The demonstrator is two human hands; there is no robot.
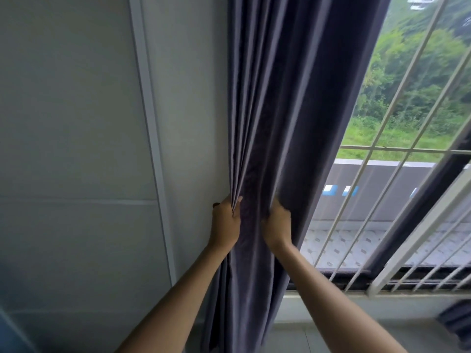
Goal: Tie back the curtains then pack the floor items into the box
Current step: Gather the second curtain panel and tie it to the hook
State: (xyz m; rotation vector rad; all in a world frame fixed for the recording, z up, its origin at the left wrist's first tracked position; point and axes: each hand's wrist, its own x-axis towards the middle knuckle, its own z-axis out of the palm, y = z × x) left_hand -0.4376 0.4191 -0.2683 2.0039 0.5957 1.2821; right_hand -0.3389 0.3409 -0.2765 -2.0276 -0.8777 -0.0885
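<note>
Both my arms reach up; my left hand [225,220] and right hand [276,222] curl their fingers around bunched folds of the smooth grey-purple curtain [275,110], between wall [76,123] and barred window [397,154].

Grey-purple curtain [275,110], plain, no print, darker in its folds. Pale grey-white wall [76,123] on the left. White window bars [397,103] on the right, green trees [418,80] far behind them, white tiles [339,248] dotted with small grey marks below.
</note>
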